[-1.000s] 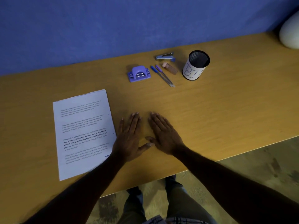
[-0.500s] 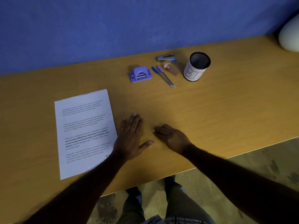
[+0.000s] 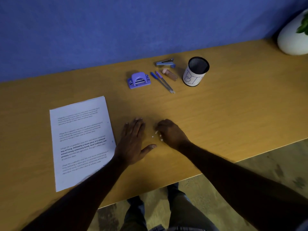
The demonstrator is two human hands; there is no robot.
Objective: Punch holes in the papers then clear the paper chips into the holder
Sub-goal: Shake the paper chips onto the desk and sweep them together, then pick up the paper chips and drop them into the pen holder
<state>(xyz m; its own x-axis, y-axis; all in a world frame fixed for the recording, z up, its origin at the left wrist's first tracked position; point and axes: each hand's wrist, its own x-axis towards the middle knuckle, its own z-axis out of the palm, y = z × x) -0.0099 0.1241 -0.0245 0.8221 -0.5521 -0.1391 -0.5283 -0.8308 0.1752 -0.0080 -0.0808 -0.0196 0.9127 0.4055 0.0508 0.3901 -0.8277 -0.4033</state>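
Here the paper chips (image 3: pixel 157 136) lie loose on the worktop (image 3: pixel 233 114) between the two hands, touching the curled fingers of the right hand (image 3: pixel 170 133), which is closed into a loose rake; whether it has any chips inside cannot be told. The left hand (image 3: pixel 133 140) lies flat and open, holding nothing, just beside the punched papers (image 3: pixel 80 140). To do the step well, sweep the chips against the flat left palm as a backstop, gather them fully, then carry them to the holder (image 3: pixel 195 72), which stands well apart beyond the hole punch (image 3: pixel 138 80) and pens (image 3: pixel 162 81).
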